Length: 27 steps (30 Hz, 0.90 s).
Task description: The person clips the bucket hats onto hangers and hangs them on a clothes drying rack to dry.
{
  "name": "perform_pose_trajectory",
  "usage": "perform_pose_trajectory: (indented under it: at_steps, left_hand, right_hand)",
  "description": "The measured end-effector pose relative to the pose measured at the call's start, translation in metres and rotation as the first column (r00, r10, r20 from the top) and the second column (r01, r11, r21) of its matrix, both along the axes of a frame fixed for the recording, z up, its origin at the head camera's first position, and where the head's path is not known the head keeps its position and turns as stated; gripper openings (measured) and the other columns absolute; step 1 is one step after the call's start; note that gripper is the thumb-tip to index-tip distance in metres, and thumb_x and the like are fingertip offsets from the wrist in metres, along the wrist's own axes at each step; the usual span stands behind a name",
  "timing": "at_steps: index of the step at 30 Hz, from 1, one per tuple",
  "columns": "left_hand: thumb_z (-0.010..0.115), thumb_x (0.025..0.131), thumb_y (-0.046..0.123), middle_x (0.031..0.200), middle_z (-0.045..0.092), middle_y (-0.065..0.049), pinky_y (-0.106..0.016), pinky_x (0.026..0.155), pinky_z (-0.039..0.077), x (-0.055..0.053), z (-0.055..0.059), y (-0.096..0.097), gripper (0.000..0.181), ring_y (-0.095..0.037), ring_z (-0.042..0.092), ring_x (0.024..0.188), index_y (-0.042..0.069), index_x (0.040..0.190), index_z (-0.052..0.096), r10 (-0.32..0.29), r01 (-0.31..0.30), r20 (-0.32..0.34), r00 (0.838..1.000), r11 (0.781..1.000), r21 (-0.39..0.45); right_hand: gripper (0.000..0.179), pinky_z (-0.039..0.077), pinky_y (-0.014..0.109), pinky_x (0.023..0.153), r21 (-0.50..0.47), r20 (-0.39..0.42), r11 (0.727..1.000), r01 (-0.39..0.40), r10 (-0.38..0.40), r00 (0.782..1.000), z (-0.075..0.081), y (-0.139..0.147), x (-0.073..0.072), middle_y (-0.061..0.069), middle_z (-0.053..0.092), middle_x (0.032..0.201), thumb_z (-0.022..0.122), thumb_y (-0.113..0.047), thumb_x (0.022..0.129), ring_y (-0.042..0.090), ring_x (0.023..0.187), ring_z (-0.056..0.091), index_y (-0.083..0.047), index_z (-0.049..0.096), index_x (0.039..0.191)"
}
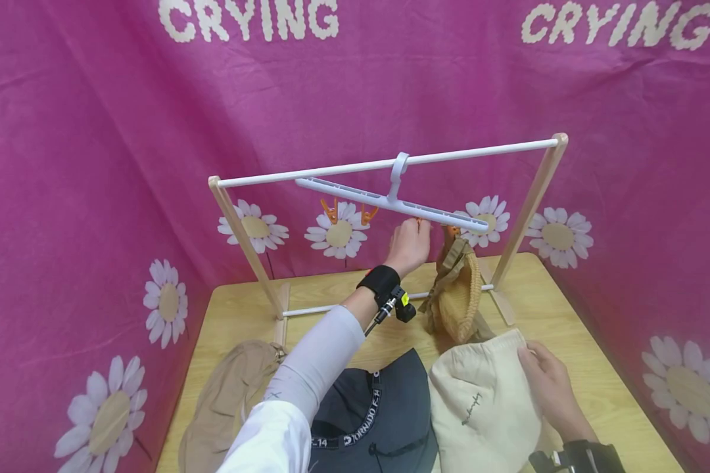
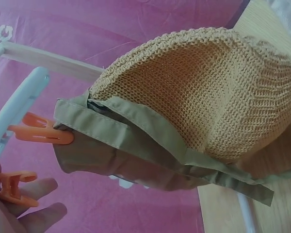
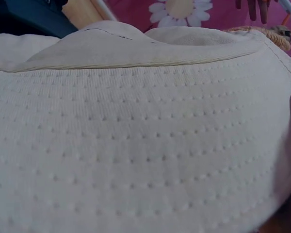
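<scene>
In the head view my left hand [image 1: 410, 244] is raised under the light blue hanger [image 1: 390, 202]. It pinches an orange clip [image 2: 15, 188], seen in the left wrist view with two fingers stretched behind it. Beside it another orange clip [image 2: 43, 130] grips an olive-brown cloth hat [image 2: 111, 141], which hangs with a tan knitted hat [image 2: 218, 92] against it. My right hand [image 1: 549, 384] holds the edge of a cream hat [image 1: 482, 401] with small dark lettering. That hat's stitched brim [image 3: 136, 141] fills most of the right wrist view.
The hanger hooks over the white rail [image 1: 319, 171] of a wooden-legged rack. Two more orange clips [image 1: 330, 210] hang on its left half. A dark hat [image 1: 390, 420] and a brown cloth hat [image 1: 231, 394] lie on the table [image 1: 568, 309]. Pink curtain surrounds it.
</scene>
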<state>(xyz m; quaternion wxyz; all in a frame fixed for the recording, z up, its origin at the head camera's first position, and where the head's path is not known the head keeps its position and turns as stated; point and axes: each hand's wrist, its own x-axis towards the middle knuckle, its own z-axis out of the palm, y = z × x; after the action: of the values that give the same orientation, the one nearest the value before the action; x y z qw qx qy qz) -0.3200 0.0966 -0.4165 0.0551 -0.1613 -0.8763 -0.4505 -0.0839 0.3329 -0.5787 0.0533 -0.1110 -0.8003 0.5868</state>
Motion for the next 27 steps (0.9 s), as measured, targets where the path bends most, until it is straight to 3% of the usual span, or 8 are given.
perform_pose_trajectory:
  at_steps: [3,6,10,16,19,23,27]
  left_hand:
    - [0.037,0.112,0.033,0.068,0.05,0.001,-0.031,0.065,0.043,-0.001,0.0,0.0,0.045,-0.017,0.057,0.07,0.015,0.086,0.068,-0.009,0.008,0.034,0.999,0.999,0.038]
    - [0.037,0.113,0.033,0.063,0.042,0.002,-0.029,0.057,0.036,-0.002,0.002,0.0,0.045,-0.015,0.044,0.057,0.014,0.078,0.058,-0.059,0.048,0.098,0.993,0.992,0.117]
    - [0.04,0.114,0.031,0.059,0.037,0.003,-0.028,0.049,0.027,-0.001,0.009,0.001,0.047,-0.013,0.031,0.049,0.014,0.071,0.044,-0.151,0.095,0.217,0.964,0.963,0.251]
    - [0.045,0.113,0.026,0.06,0.049,0.002,-0.025,0.05,0.026,0.003,0.016,0.002,0.036,-0.011,0.035,0.051,0.012,0.082,0.059,-0.164,0.063,0.319,0.933,0.95,0.306]
    - [0.048,0.112,0.026,0.06,0.05,0.001,-0.024,0.054,0.029,0.004,0.017,0.003,0.031,-0.011,0.039,0.055,0.011,0.088,0.062,-0.161,0.042,0.338,0.927,0.941,0.335]
    - [0.05,0.11,0.025,0.059,0.049,0.0,-0.023,0.069,0.037,0.004,0.017,0.002,0.035,-0.011,0.048,0.068,0.012,0.079,0.059,-0.176,0.043,0.33,0.927,0.926,0.374]
    - [0.051,0.11,0.025,0.062,0.049,-0.002,-0.026,0.083,0.039,0.003,0.018,-0.001,0.037,-0.012,0.052,0.079,0.015,0.075,0.056,-0.203,0.054,0.344,0.917,0.917,0.396]
  right_hand:
    - [0.052,0.062,0.04,0.066,0.021,-0.029,1.0,-0.017,0.017,0.999,0.006,-0.001,0.0,-0.008,0.073,0.099,0.044,-0.044,0.112,0.02,0.08,0.073,-0.002,0.053,0.141]
    - [0.052,0.061,0.04,0.064,0.051,-0.05,0.998,-0.027,0.03,0.998,0.013,-0.002,-0.001,-0.007,0.073,0.098,0.044,-0.043,0.112,0.021,0.078,0.073,-0.001,0.054,0.14]
    - [0.047,0.061,0.04,0.061,0.063,-0.085,0.997,-0.034,0.039,0.996,0.022,-0.002,-0.004,-0.008,0.074,0.096,0.044,-0.041,0.113,0.021,0.074,0.072,-0.002,0.057,0.135]
    - [0.04,0.06,0.038,0.062,0.036,-0.14,0.997,-0.061,0.065,0.988,0.036,-0.008,-0.008,-0.011,0.074,0.098,0.045,-0.035,0.113,0.019,0.076,0.072,-0.002,0.059,0.132]
    - [0.039,0.06,0.036,0.065,0.025,-0.156,0.996,-0.08,0.083,0.984,0.041,-0.013,-0.012,-0.012,0.074,0.1,0.046,-0.033,0.113,0.017,0.078,0.072,-0.002,0.059,0.133]
    - [0.034,0.061,0.034,0.066,-0.032,-0.182,0.995,-0.099,0.092,0.979,0.046,-0.021,-0.019,-0.012,0.075,0.101,0.048,-0.029,0.113,0.015,0.079,0.073,-0.003,0.061,0.132]
    - [0.025,0.06,0.031,0.064,-0.107,-0.217,0.989,-0.103,0.078,0.973,0.052,-0.034,-0.027,-0.01,0.075,0.098,0.05,-0.023,0.112,0.012,0.077,0.072,-0.009,0.065,0.126]
